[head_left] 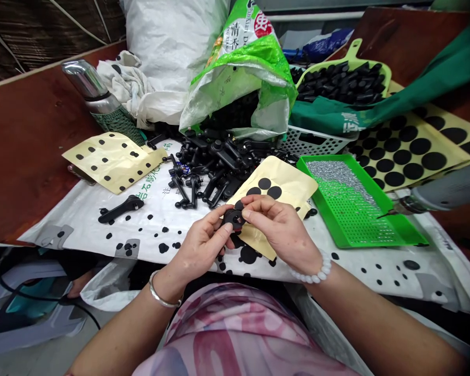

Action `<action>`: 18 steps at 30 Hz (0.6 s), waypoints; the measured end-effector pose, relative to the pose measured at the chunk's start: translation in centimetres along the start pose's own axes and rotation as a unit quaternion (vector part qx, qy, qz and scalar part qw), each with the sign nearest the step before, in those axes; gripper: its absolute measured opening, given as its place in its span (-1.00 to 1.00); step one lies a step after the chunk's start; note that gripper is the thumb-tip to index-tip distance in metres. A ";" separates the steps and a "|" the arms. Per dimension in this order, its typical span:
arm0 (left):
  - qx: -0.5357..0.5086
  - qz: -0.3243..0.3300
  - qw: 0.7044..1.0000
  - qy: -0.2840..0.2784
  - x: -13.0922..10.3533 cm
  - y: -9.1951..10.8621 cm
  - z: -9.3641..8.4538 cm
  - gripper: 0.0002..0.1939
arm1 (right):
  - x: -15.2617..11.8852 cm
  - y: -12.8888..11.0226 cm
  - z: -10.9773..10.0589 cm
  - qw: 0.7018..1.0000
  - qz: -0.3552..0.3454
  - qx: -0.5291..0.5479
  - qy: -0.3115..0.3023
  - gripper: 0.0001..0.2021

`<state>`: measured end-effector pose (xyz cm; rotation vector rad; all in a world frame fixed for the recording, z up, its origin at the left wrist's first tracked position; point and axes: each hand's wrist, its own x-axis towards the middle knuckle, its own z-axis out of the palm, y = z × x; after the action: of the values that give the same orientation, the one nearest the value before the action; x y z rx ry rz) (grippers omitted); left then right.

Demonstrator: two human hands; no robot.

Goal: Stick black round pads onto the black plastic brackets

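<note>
My left hand (206, 240) is closed around a black plastic part with a round face (235, 219), held just above the table. My right hand (284, 230) pinches at the right edge of the same part; whether a thin sticker is also between those fingertips I cannot make out. Partly beneath both hands lies a cream backing sheet (282, 180) with a few round black stickers on it. Just beyond, a pile of black crank-like plastic parts (215, 162) spreads over the table. One larger black handle part (121, 209) lies alone to the left.
A green tray (337, 230) of small metal pins or screws stands right, with a power screwdriver (446, 190) over it. Sticker sheets (113, 164) lie on both sides. Behind are a thermos (97, 94), an open green bag (238, 78) and a dustpan (352, 57) of black pieces.
</note>
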<state>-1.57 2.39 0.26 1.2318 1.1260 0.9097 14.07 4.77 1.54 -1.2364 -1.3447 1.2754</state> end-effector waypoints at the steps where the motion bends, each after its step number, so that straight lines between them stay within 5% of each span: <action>1: -0.006 -0.004 1.000 0.000 0.0 0.0 0.0 -0.46 | 0.0 0.1 0.0 1.000 -0.010 -0.014 0.003 -0.88; 9: -0.040 -0.023 0.999 -0.005 0.2 -0.4 0.0 -0.51 | 0.2 0.4 0.1 0.989 -0.099 -0.110 0.027 -0.89; 18: -0.121 -0.067 0.990 -0.019 0.2 -1.6 -0.6 -0.54 | 0.2 0.7 0.4 0.989 -0.101 -0.110 0.023 -0.90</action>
<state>-2.21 2.49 -1.32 0.9609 1.0219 0.8884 13.76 4.92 0.85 -1.2338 -1.5651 0.9734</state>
